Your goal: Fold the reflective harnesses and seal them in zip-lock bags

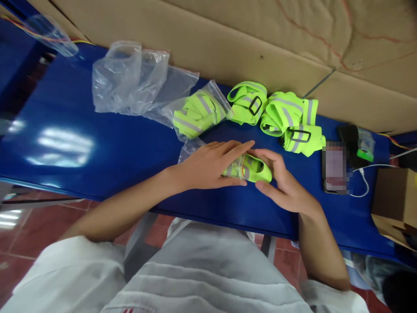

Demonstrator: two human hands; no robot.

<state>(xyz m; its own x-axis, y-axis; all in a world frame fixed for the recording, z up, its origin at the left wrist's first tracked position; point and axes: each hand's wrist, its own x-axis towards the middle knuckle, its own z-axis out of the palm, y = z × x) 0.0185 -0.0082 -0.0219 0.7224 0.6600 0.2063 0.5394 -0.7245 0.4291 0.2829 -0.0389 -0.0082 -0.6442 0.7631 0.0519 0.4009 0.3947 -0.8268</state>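
Note:
My left hand (211, 165) lies flat over a clear plastic bag (188, 150) on the blue table (107, 148), fingers stretched out and pressing on a folded neon-yellow reflective strap (257, 171). My right hand (280, 180) cups the strap's right end, thumb and fingers closed round it. The strap appears partly inside the bag's mouth.
A bagged strap (195, 115) and two loose folded straps (249, 102) (293, 121) lie behind my hands. Empty clear bags (130, 78) sit at the back left. A phone (335, 167), a white cable (365, 187) and a cardboard box (395, 202) are at the right. Cardboard sheets (260, 39) line the back.

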